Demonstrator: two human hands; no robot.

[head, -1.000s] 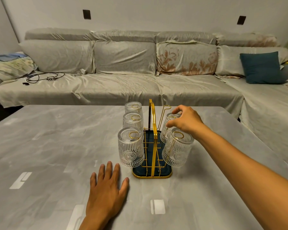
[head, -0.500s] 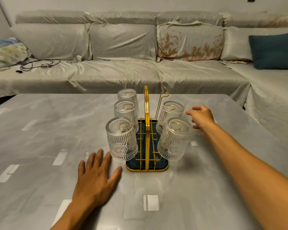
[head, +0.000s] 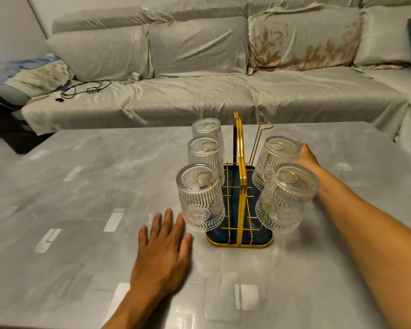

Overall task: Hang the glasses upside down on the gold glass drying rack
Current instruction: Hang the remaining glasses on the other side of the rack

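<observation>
The gold drying rack (head: 240, 162) stands on a dark blue tray (head: 239, 245) in the middle of the grey table. Ribbed clear glasses hang upside down on its pegs: three on the left, front (head: 199, 200), middle (head: 205, 154) and back (head: 207, 128), and two on the right, front (head: 286, 200) and middle (head: 274, 160). The back right peg (head: 265, 125) is bare. My left hand (head: 163, 250) lies flat on the table beside the front left glass. My right hand (head: 306, 156) reaches behind the middle right glass, its fingers hidden.
The grey marble-look table (head: 81, 210) stretches wide to the left and front. A long sofa (head: 199, 96) with pale covers runs behind it, with a cable (head: 81, 89) and a folded blanket (head: 33, 74) at its left end.
My right hand let go of the middle right glass, drew off to the right, and now sits behind that glass. The view has moved closer and lower. My left hand stays flat.
</observation>
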